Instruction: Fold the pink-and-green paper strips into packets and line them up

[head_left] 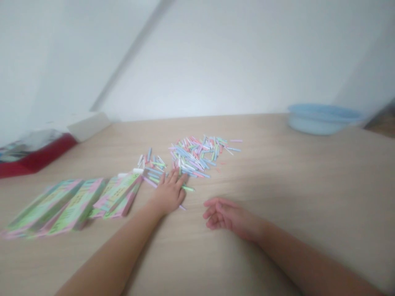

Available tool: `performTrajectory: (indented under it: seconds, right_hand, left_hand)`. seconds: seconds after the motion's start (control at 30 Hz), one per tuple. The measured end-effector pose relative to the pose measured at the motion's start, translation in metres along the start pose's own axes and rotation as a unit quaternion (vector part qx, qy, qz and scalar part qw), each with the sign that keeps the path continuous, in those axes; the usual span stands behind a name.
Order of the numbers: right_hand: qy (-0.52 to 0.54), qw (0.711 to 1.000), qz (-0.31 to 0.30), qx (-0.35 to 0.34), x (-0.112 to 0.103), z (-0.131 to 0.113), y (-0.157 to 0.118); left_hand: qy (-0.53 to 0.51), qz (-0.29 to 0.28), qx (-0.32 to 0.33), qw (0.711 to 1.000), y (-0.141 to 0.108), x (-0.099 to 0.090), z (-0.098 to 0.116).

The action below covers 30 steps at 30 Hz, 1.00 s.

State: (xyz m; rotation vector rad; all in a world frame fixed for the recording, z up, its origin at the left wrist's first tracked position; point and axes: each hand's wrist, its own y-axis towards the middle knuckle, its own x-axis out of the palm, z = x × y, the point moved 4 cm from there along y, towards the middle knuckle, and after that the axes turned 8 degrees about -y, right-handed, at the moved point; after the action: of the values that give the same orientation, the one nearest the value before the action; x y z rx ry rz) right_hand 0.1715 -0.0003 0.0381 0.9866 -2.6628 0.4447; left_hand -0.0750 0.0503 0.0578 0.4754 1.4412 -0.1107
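The left hand (pixel 169 194) rests with fingers (pixel 176 176) spread on the near edge of the pastel sticks (pixel 191 156) on the worktop (pixel 277 172), the right hand (pixel 230 218) empty and loosely curled just beside them; through the blur the sticks seem light and stiff, best pinched singly at one end.

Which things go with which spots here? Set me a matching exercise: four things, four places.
Things:
1. left hand
2. right hand
3. blue basin
4. green-and-pink packs

Places:
A. far right of the table
B. in a row left of the coloured sticks
C. fingers on the coloured sticks
D. over bare wood, apart from the coloured sticks

Pairs: 1-C, 2-D, 3-A, 4-B
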Motion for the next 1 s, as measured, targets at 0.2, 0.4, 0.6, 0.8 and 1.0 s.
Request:
performTrajectory:
  seconds: [0.2,0.4,0.6,0.8,1.0]
  right_hand:
    - [0.001,0.999,0.034,-0.003,-0.003,-0.001,0.000]
    - [-0.015,0.986,0.166,-0.008,-0.006,0.003,0.006]
    - [-0.497,0.820,0.230,-0.166,-0.020,-0.045,0.056]
    - [-0.760,0.618,0.107,-0.171,-0.034,-0.075,0.115]
    - [-0.775,0.601,0.079,-0.180,-0.048,-0.068,0.107]
  left_hand:
    - [-0.008,-0.065,-0.022,0.998,0.038,0.012,0.013]
    - [-0.020,-0.013,0.002,1.000,0.059,0.020,0.034]
    - [-0.073,0.029,0.033,0.996,0.057,0.015,0.041]
    - [-0.102,0.064,0.010,0.993,0.060,0.003,0.022]
    - [-0.098,0.065,0.016,0.993,0.061,0.002,0.020]
